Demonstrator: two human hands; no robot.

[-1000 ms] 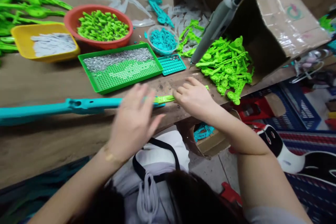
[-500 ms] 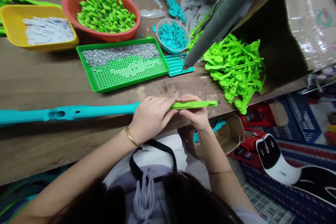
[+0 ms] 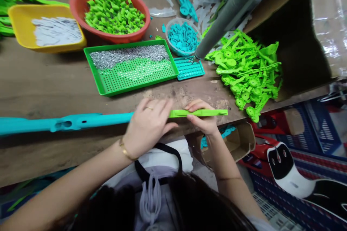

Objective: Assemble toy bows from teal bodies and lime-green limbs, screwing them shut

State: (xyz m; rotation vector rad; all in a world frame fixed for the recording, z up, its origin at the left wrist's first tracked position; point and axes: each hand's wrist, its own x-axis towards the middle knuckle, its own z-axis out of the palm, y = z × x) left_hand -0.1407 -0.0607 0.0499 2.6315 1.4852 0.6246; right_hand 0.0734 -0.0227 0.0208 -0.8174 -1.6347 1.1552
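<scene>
My left hand (image 3: 148,124) lies across the right end of a long teal plastic part (image 3: 94,121), fingers over its far side and thumb below. The rest of that part stretches left along the table's front edge, with an oval hole and a small slot in it. My right hand (image 3: 203,117) pinches a flat lime-green plastic piece (image 3: 179,113) between thumb and fingers. The green piece lines up with the teal part, its free end pointing right. Where the two meet is hidden under my left hand.
Behind my hands stand a green tray (image 3: 135,74) of small metal pieces, a teal tray (image 3: 191,74), and yellow (image 3: 21,25) and red (image 3: 78,18) bowls. A grey hanging tool (image 3: 225,21) slants down above the teal tray. Green parts (image 3: 246,68) are heaped beside an open carton (image 3: 300,43).
My left hand has slid left, away from my right, baring more of the green piece. Its thumb now stands apart from the fingers. The view has shifted slightly.
</scene>
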